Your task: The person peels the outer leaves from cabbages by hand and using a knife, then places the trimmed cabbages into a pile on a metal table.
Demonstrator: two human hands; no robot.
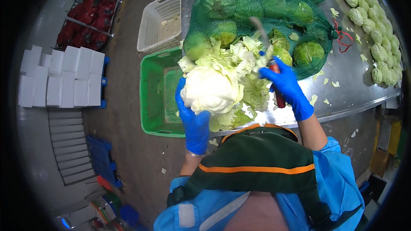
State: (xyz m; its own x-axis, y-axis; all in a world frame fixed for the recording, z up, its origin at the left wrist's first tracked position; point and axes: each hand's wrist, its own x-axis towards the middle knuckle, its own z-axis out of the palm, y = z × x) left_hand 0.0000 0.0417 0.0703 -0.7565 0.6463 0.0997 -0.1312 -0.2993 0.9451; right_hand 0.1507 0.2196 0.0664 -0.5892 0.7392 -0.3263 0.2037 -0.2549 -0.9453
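A pale, trimmed cabbage (212, 87) rests in my left hand (195, 122), whose blue-gloved fingers cup its left and lower side at the table's near edge. My right hand (289, 85), also gloved in blue, is wrapped round the red handle of a curved knife (280, 99). The blade points up and away, above the loose leaves and apart from the cabbage. Stripped cabbage leaves (254, 83) lie heaped between my two hands. Just beyond them, a green mesh bag (252, 6) holds several whole green cabbages, and a red tie (341, 38) hangs at its right end.
A green crate (144, 92) stands left of the metal table (336, 96), with a white crate (150, 22) beyond it. Trimmed cabbages (379, 51) line the table's far right. White boxes (62, 77) and red mesh sacks (85, 19) are stacked across the floor at left.
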